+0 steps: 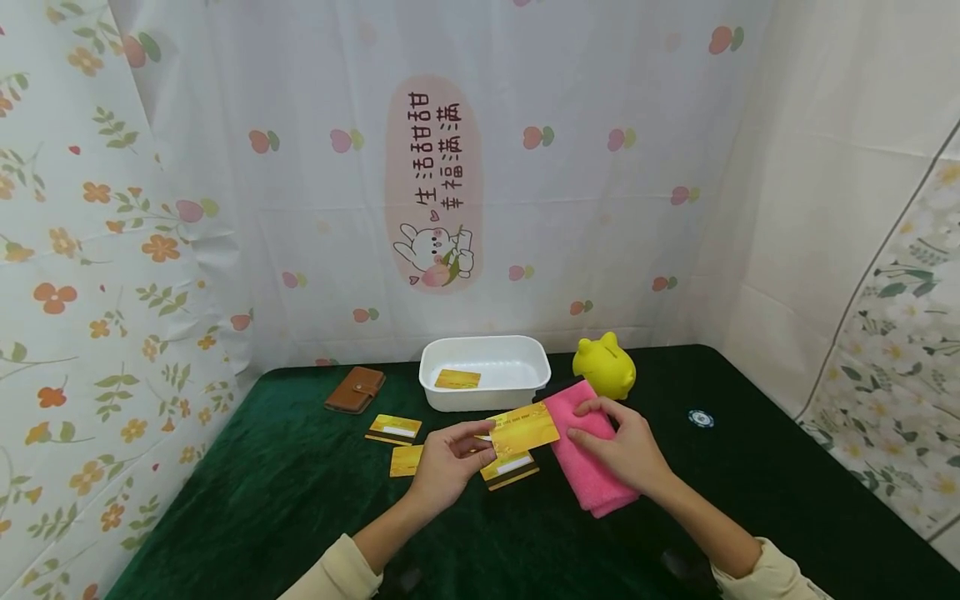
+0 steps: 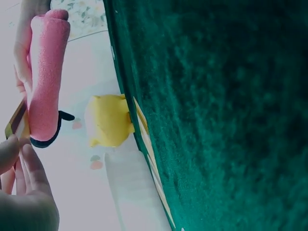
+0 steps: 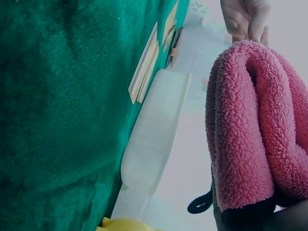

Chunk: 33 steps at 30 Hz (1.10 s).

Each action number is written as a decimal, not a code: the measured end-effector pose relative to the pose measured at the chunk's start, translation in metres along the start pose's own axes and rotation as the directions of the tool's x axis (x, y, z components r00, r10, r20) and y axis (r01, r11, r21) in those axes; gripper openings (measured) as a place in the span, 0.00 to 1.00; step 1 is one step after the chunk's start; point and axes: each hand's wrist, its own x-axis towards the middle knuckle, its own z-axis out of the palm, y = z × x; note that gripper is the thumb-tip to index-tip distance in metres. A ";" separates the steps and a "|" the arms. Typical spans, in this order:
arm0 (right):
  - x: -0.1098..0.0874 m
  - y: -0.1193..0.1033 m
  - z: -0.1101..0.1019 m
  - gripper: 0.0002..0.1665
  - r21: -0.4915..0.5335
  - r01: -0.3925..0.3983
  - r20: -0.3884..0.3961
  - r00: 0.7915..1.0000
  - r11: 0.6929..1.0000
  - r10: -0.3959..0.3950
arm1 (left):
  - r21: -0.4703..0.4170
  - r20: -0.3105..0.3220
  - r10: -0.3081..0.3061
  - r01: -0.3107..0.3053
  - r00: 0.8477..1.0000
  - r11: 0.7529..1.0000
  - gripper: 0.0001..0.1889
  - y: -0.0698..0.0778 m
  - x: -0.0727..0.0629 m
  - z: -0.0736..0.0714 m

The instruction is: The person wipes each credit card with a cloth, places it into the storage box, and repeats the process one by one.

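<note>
A gold bank card (image 1: 525, 427) is held up by my left hand (image 1: 441, 468), pinched at its left end between thumb and fingers. Its right end meets a folded pink towel (image 1: 588, 479), which my right hand (image 1: 628, 446) grips with the thumb across its front. In the right wrist view the fluffy towel (image 3: 240, 130) shows thick folds, a black edge and a small black loop. Below the held card, other gold cards lie on the green cloth: one with a dark stripe (image 1: 513, 472) and another card (image 1: 406, 461) partly behind my left hand.
A white basin (image 1: 483, 402) with one gold card (image 1: 457, 380) inside stands at the back. Right of it sits a yellow piggy bank (image 1: 604, 367). A brown wallet (image 1: 356, 390) and a striped card (image 1: 393, 428) lie left, a poker chip (image 1: 701, 418) far right.
</note>
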 end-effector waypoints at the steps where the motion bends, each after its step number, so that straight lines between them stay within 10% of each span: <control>1: 0.000 0.000 0.000 0.15 0.000 -0.003 0.002 1.000 1.000 0.003 | 0.012 -0.002 0.009 -0.009 1.000 1.000 0.17 0.000 0.000 0.001; 12: -0.004 0.002 0.001 0.16 0.046 -0.013 0.028 1.000 0.999 0.012 | 0.301 -0.029 0.179 -0.163 0.983 0.940 0.07 -0.001 -0.001 0.003; 33: -0.002 -0.002 -0.001 0.16 0.015 -0.028 0.035 0.999 0.999 0.027 | 0.138 -0.058 0.186 -0.177 0.981 0.974 0.18 0.000 -0.001 0.002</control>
